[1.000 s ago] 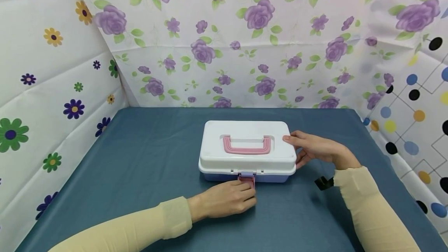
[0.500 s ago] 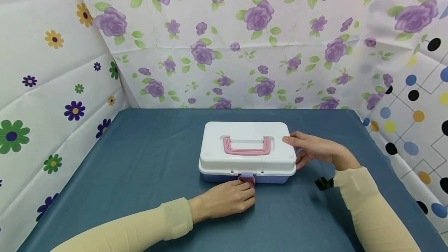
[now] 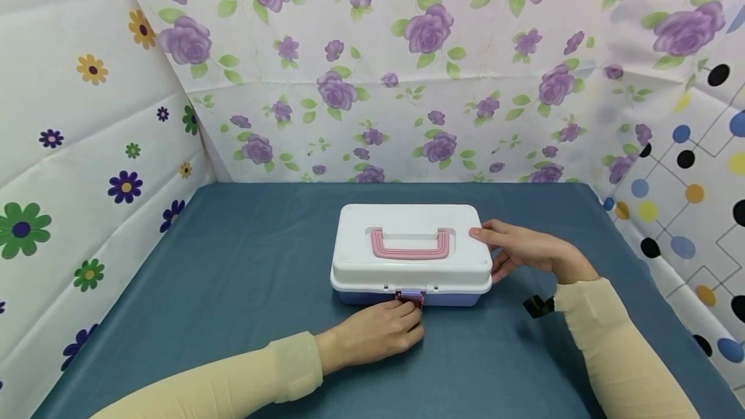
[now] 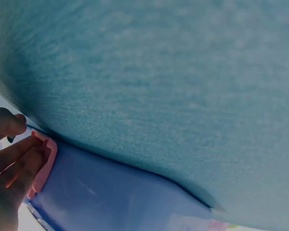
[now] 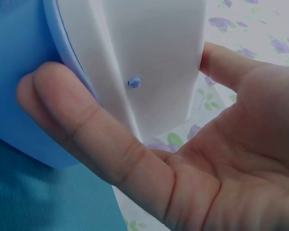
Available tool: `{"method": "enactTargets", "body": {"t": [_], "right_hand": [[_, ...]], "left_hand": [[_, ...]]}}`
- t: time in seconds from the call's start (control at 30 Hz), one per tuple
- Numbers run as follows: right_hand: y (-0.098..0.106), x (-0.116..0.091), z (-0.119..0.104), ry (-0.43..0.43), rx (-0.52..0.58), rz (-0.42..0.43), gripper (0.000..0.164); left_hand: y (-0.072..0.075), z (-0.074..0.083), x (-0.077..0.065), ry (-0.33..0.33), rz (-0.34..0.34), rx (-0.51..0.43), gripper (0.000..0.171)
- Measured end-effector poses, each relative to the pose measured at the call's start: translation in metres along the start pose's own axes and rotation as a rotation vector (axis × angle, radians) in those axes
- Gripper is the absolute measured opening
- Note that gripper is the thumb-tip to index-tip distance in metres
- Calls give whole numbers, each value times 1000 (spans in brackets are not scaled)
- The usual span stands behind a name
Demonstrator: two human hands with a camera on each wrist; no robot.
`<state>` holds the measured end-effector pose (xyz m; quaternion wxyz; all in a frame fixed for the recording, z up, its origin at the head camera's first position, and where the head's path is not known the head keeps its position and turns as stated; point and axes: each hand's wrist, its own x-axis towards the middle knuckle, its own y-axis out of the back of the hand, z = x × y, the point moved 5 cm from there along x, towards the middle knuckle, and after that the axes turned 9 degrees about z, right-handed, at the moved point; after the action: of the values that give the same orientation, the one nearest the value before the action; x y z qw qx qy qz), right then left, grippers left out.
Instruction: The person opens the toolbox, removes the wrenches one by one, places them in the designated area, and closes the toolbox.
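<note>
A white-lidded storage box [image 3: 349,244] with a blue-violet base stands closed on the cloth, a pink carrying handle [image 3: 410,253] folded on its lid. At its front, the pink latch [image 4: 47,166] is tilted out from the base. My left hand [image 3: 378,335] has its fingertips hooked into the latch's hollow side, with the thumb apart from it in the left wrist view. My right hand [image 3: 526,247] steadies the box's right end. Its thumb touches the lid's edge, while nearly straight fingers [image 5: 111,139] lie along the side, near a small blue peg [image 5: 134,82].
Dark teal cloth [image 3: 262,244] covers the table. A rose-patterned sheet [image 3: 384,37] hangs behind, with a flowered sheet [image 3: 70,167] at left and a dotted one [image 3: 669,225] at right. A small black object [image 3: 538,306] sits by the right cuff.
The head view has shifted slightly, so the whole scene sits a little lower. Both hands keep their places on the box, and the lid stays closed.
</note>
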<state>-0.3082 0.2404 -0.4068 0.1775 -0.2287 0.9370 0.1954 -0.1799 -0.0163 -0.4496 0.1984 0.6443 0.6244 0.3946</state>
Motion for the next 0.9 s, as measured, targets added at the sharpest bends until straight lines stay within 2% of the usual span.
{"method": "enactTargets", "body": {"t": [0.33, 0.63, 0.9], "right_hand": [[0, -1, 0, 1, -3, 5, 77], [0, -2, -1, 0, -20, 17, 78], [-1, -3, -5, 7, -55, 25, 82]], "left_hand": [[3, 1, 0, 12, 18, -34, 14], [9, -2, 2, 36, 40, -104, 16], [18, -11, 4, 60, 116, -145, 16]]}}
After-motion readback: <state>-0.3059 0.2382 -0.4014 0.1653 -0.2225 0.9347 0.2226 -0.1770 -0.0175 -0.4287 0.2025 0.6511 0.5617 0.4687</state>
